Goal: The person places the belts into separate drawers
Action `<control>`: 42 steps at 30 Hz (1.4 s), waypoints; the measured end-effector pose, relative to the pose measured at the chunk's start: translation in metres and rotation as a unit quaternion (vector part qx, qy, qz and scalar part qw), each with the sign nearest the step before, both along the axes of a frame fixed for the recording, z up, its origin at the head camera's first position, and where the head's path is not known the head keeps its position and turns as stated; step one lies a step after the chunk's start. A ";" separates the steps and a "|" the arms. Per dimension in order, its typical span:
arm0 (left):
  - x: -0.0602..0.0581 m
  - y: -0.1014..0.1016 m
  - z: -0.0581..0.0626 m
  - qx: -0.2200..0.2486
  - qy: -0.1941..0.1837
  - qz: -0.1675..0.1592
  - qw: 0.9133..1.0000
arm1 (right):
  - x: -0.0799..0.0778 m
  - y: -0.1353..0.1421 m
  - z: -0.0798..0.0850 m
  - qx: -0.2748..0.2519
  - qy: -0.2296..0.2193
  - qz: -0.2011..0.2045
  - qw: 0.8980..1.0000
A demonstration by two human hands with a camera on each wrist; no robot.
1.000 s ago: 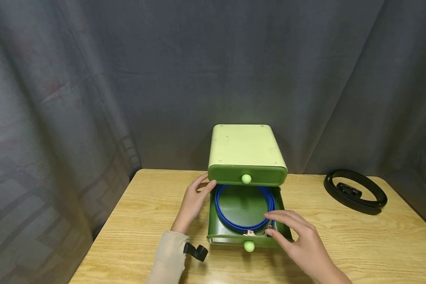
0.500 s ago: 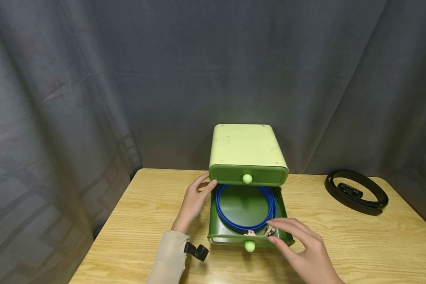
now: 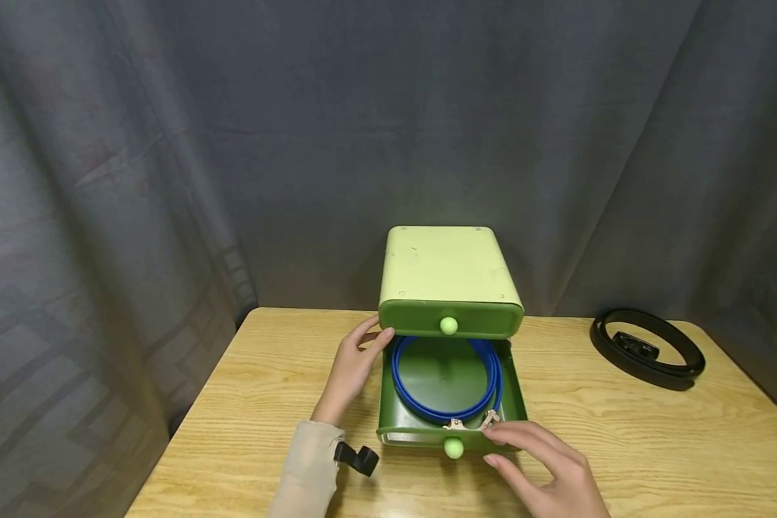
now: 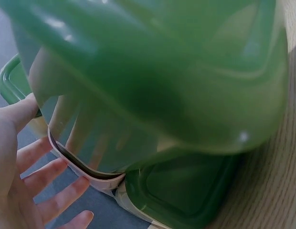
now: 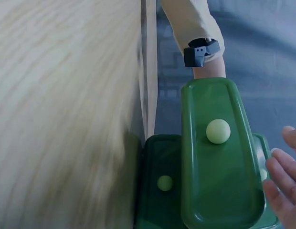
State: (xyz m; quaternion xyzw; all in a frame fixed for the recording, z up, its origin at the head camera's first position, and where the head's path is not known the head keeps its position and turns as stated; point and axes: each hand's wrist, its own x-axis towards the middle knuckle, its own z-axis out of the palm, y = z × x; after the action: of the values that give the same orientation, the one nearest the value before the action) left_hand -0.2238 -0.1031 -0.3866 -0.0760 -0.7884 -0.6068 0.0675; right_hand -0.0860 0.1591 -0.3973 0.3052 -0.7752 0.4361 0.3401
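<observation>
A small cabinet (image 3: 450,262) with a pale green shell and dark green drawers stands on the table. Its pulled-out drawer (image 3: 388,417) holds a coiled blue strap (image 3: 497,374) with metal fittings at the front, one a metal end piece (image 3: 491,417) in the right corner. My left hand (image 3: 352,367) rests along the cabinet's left side, thumb at the upper drawer's front corner; the left wrist view shows its fingers (image 4: 52,169) spread against the shell. My right hand (image 3: 550,467) is at the drawer's front right corner, thumb and forefinger apart, nothing between them.
A coiled black belt (image 3: 663,374) with a black buckle lies on the wooden table (image 3: 265,374) at the far right. Grey curtains (image 3: 427,129) hang behind the table. Below the pulled-out drawer, a lower drawer front (image 5: 160,200) appears in the right wrist view.
My right hand was at the metal end piece in the drawer; it has let go and drawn back toward the front rim. My left hand has stayed in place.
</observation>
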 end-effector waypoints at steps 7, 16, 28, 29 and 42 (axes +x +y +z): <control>0.005 0.001 0.008 -0.001 -0.003 -0.001 1.000 | 0.007 -0.002 -0.005 0.014 -0.016 -0.007 1.000; -0.007 -0.002 -0.013 -0.001 0.010 0.001 1.000 | 0.010 -0.003 -0.017 0.033 -0.059 -0.019 0.998; -0.008 -0.002 -0.013 -0.001 0.008 0.002 1.000 | 0.008 -0.014 -0.030 0.016 -0.095 -0.016 0.995; -0.008 -0.002 -0.013 -0.001 0.009 0.002 1.000 | 0.009 -0.015 -0.030 0.016 -0.103 -0.019 0.994; -0.005 -0.002 -0.011 -0.004 0.001 0.005 1.000 | 0.003 -0.020 -0.039 0.022 -0.098 -0.024 0.995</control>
State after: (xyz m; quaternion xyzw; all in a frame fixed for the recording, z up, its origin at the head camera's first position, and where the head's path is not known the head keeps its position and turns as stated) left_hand -0.2291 -0.1055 -0.3979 -0.0732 -0.7911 -0.6031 0.0711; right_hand -0.0831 0.1387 -0.4359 0.2501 -0.8214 0.4385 0.2656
